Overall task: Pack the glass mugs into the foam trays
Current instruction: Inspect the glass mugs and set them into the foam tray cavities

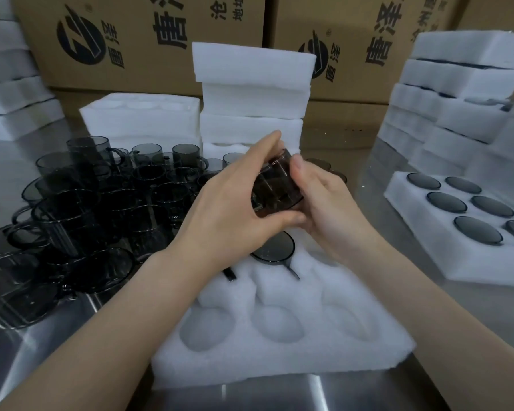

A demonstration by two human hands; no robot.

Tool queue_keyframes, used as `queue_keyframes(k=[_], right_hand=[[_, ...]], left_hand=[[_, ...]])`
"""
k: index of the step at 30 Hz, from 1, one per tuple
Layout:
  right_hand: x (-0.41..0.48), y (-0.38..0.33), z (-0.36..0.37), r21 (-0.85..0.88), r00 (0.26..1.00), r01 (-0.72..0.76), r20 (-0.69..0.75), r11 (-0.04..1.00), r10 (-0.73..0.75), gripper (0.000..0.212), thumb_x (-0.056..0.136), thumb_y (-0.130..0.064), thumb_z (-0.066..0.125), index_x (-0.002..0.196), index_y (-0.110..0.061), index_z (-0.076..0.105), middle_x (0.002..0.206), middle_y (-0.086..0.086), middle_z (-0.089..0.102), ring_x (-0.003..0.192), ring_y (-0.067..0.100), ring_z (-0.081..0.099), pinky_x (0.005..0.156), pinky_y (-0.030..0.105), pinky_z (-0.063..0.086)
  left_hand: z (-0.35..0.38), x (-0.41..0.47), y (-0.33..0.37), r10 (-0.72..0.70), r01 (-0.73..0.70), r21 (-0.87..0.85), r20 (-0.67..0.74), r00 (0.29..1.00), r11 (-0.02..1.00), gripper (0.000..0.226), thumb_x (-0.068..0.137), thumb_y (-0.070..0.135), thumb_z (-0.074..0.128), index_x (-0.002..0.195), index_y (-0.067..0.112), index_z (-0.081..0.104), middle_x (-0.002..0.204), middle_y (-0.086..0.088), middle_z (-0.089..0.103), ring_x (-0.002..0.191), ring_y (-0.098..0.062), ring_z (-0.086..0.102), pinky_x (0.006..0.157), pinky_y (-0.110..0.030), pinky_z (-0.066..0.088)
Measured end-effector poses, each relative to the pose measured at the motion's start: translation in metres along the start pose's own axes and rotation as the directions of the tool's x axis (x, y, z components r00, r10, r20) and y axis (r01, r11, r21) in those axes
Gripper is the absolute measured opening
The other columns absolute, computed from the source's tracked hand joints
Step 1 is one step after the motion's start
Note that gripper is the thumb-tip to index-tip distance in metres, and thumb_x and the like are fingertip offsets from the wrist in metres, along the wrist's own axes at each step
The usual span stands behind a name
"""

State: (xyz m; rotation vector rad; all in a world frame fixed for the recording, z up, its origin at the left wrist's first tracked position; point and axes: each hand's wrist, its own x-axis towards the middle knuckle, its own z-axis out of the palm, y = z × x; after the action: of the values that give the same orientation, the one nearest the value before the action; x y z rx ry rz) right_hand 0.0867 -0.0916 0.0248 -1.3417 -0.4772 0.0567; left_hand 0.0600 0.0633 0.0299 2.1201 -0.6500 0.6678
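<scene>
The glass mug (275, 188) sits between both your hands, held in the air above the far half of the foam tray (279, 366). Your left hand (235, 209) wraps it from the left, fingers curled over the upper end and thumb hooked under the lower one. Your right hand (333, 212) closes on it from the right, thumb pressed to the wall. The mug's long axis is tilted, lower end toward you, not upright; which end is the mouth is unclear.

What matters is what lies below. A seated mug (272, 247) fills the middle far pocket, straight under the one you hold. The three near pockets (279, 324) are bare and lie toward you. The far right pocket is hidden under your right wrist. So you will probably have to bring the mug back toward yourself or to the right, and stand its axis vertical.
</scene>
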Motion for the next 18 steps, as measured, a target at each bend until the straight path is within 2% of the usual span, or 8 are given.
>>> queue_keyframes(k=[2,5,7,9,11,13,16,18], right_hand=[[-0.0008,0.0009,0.0013,-0.079,0.998,0.016,-0.051,0.997,-0.020,0.034,0.098,-0.045,0.049,0.101,-0.021,0.073,0.097,0.009,0.074,0.089,0.026,0.073,0.067,0.034,0.057],[-0.0001,-0.0018,0.0011,-0.018,0.997,-0.037,-0.072,0.999,0.035,0.041,0.100,-0.043,0.047,0.099,-0.014,0.075,0.095,0.013,0.075,0.086,0.026,0.073,0.064,0.037,0.059],[0.0009,-0.0046,-0.0008,0.056,0.993,-0.086,-0.077,0.995,0.090,0.041,0.100,-0.040,0.047,0.098,-0.012,0.077,0.100,0.017,0.074,0.092,0.031,0.072,0.075,0.049,0.061],[0.0023,-0.0066,-0.0037,0.129,0.988,-0.131,-0.060,0.983,0.140,0.039,0.101,-0.038,0.049,0.102,-0.009,0.076,0.104,0.018,0.073,0.095,0.033,0.071,0.076,0.048,0.061],[0.0037,-0.0081,-0.0059,0.213,0.980,-0.194,0.011,0.958,0.197,0.038,0.098,-0.039,0.052,0.110,-0.008,0.073,0.109,0.017,0.072,0.100,0.031,0.070,0.071,0.039,0.059],[0.0043,-0.0087,-0.0069,0.288,0.958,-0.282,0.145,0.915,0.249,0.048,0.094,-0.045,0.052,0.123,-0.010,0.066,0.123,0.015,0.067,0.112,0.029,0.066,0.075,0.035,0.058],[0.0049,-0.0087,-0.0074,0.312,0.901,-0.386,0.328,0.868,0.283,0.065,0.090,-0.058,0.048,0.140,-0.017,0.051,0.139,0.012,0.056,0.128,0.029,0.054,0.084,0.036,0.056],[0.0044,-0.0083,-0.0079,0.280,0.899,-0.380,0.334,0.882,0.282,0.066,0.087,-0.059,0.050,0.138,-0.016,0.053,0.136,0.014,0.059,0.124,0.031,0.058,0.089,0.041,0.056]], left_hand=[[0.0018,-0.0004,0.0008,0.020,-0.018,0.054,-0.032,0.999,0.998,0.082,0.072,0.032,0.083,0.144,0.021,0.044,0.132,0.011,0.059,0.120,-0.002,0.052,0.099,-0.011,0.036],[0.0006,-0.0012,0.0007,0.050,-0.049,0.045,-0.030,0.998,0.998,0.078,0.072,0.023,0.084,0.141,0.016,0.049,0.129,0.005,0.062,0.116,-0.001,0.053,0.096,-0.005,0.036],[-0.0004,-0.0024,0.0001,0.101,-0.101,0.030,-0.023,0.995,0.994,0.077,0.071,0.016,0.084,0.140,0.011,0.049,0.133,0.001,0.060,0.121,-0.002,0.052,0.103,-0.010,0.036],[-0.0006,-0.0031,0.0004,0.155,-0.155,0.007,-0.011,0.988,0.988,0.076,0.072,0.011,0.083,0.139,0.008,0.049,0.137,-0.002,0.056,0.128,-0.006,0.049,0.108,-0.018,0.036],[-0.0006,-0.0034,0.0009,0.200,-0.200,-0.027,0.001,0.980,0.979,0.075,0.071,0.007,0.084,0.138,0.006,0.049,0.141,-0.003,0.053,0.134,-0.010,0.045,0.113,-0.025,0.034],[-0.0017,-0.0032,0.0014,0.218,-0.218,-0.073,-0.005,0.976,0.973,0.077,0.069,0.003,0.083,0.137,0.011,0.048,0.143,0.000,0.050,0.138,-0.011,0.040,0.116,-0.030,0.031],[-0.0035,-0.0019,0.0022,0.175,-0.173,-0.095,0.013,0.984,0.980,0.084,0.070,0.002,0.080,0.139,0.029,0.041,0.147,0.015,0.043,0.144,-0.007,0.027,0.121,-0.036,0.018],[-0.0036,0.0000,0.0006,0.134,-0.133,-0.023,0.063,0.989,0.991,0.090,0.073,0.007,0.079,0.145,0.034,0.031,0.149,0.024,0.033,0.147,-0.003,0.016,0.122,-0.031,0.005]])
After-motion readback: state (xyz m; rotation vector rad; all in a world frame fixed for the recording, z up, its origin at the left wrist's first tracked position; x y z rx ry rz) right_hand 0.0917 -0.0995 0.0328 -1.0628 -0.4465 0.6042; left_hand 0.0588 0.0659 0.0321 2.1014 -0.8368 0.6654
